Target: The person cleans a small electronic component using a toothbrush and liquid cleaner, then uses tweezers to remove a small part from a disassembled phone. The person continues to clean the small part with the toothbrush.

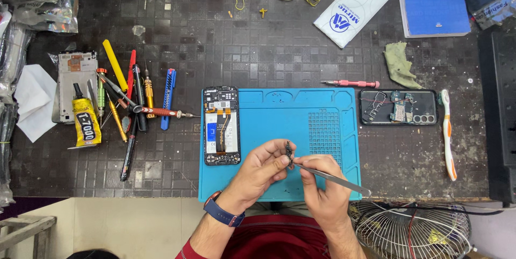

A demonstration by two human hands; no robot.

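Dark tiled benchtop carries a blue repair mat, and you work over its near edge. Your left hand pinches a small dark part, probably a flex or bracket, too small to tell. Your right hand is closed on metal tweezers whose tips meet the part. Keep both wrists low and steady, squeeze lightly, and stay clear of the opened phone beside your left hand.

Shiny metal tweezers over matt blue rubbery mat.
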